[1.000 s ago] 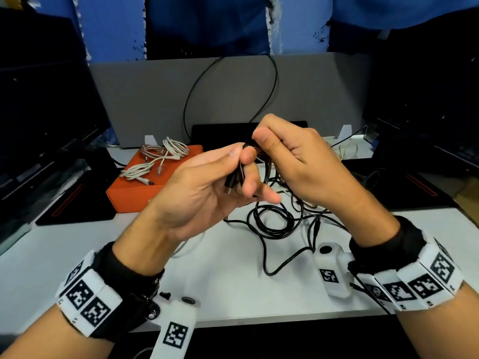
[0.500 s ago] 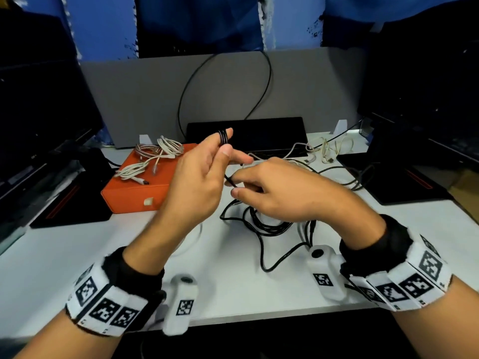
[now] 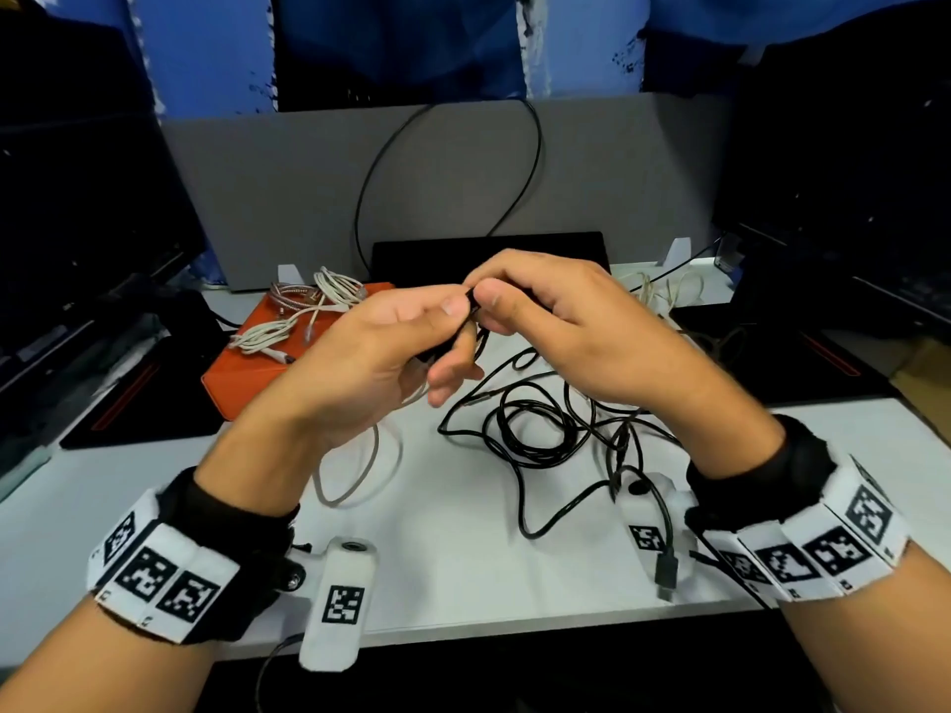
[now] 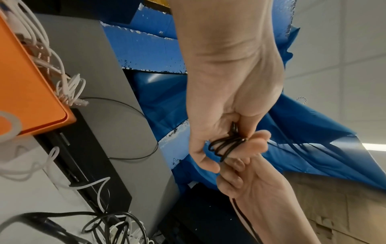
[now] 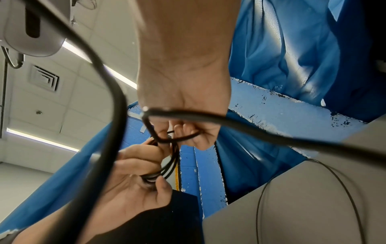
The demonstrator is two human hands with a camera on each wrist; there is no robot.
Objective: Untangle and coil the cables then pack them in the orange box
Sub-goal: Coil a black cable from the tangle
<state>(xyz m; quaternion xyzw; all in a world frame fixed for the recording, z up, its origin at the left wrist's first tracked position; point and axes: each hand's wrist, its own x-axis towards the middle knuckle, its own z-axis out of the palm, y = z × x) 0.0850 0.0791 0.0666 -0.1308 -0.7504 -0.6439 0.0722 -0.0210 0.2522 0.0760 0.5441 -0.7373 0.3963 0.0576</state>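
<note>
My left hand (image 3: 453,324) holds a small coil of black cable (image 4: 227,145), looped round its fingers with the thumb pressing on it, above the table's middle. My right hand (image 3: 491,301) meets it thumb to thumb and pinches a strand of the same cable (image 5: 181,137) at the coil. The rest of the black cable (image 3: 535,429) trails down into a loose tangle on the white table (image 3: 463,558), its plug (image 3: 666,573) near the front edge. The orange box (image 3: 247,373) sits at the back left, shut, with white and braided cables (image 3: 319,301) lying on its lid.
A grey cable loop (image 3: 360,470) lies under my left wrist. White cables (image 3: 664,290) lie at the back right. Black mats flank the table, a black device (image 3: 489,254) and a grey partition (image 3: 617,187) stand behind, and dark monitors are at both sides.
Half a second ago my right hand was down near the tangle; it has risen to the left hand again, bringing more cable to the coil. The left hand has lowered a little.
</note>
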